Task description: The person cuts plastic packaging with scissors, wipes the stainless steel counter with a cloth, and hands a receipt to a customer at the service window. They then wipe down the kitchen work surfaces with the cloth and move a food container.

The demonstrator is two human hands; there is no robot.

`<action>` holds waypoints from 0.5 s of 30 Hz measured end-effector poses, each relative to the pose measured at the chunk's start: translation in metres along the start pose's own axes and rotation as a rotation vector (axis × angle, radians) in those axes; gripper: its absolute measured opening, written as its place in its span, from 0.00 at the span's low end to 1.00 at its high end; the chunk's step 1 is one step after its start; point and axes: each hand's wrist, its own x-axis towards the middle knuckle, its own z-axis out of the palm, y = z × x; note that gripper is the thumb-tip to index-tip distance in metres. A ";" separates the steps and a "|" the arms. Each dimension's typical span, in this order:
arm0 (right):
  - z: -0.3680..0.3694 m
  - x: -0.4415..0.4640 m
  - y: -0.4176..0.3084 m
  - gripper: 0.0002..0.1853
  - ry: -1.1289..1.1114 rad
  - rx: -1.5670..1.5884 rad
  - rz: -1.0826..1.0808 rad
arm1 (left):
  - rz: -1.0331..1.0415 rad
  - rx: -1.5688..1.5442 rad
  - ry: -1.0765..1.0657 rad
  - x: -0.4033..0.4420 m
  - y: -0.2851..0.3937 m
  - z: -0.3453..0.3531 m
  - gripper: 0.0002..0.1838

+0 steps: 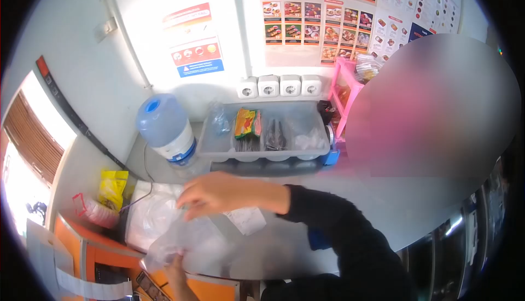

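Observation:
A thin clear plastic bag [188,241] is held over the left end of the counter. My left hand [178,276] pinches its near edge, at the bottom of the view. Above it, my right hand [221,192] reaches across in a black sleeve, fingers bent down and closed at the bag's upper part; the exact grip is partly blurred. Beneath the hands lies a stack of clear plastic bags [147,213]. A white paper slip [246,220] rests on the counter just right of the bag.
A large blue water bottle [165,127] stands behind the stack. A grey divided tray [262,150] holds packets and cutlery against the wall. Yellow packaging [113,189] sits at left, a phone [150,286] below. Another person [437,109], blurred, is at right beside a pink rack [342,96].

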 end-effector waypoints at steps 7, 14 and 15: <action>-0.105 -0.234 0.136 0.07 0.260 -0.517 0.773 | -0.124 -0.024 -0.182 -0.059 -0.091 0.073 0.10; -0.154 -0.298 0.261 0.06 0.531 -1.340 1.187 | -0.143 -0.165 -0.163 -0.090 -0.029 0.128 0.07; -0.161 -0.294 0.268 0.06 0.550 -1.247 1.265 | -0.219 -0.024 -0.269 -0.081 -0.036 0.120 0.09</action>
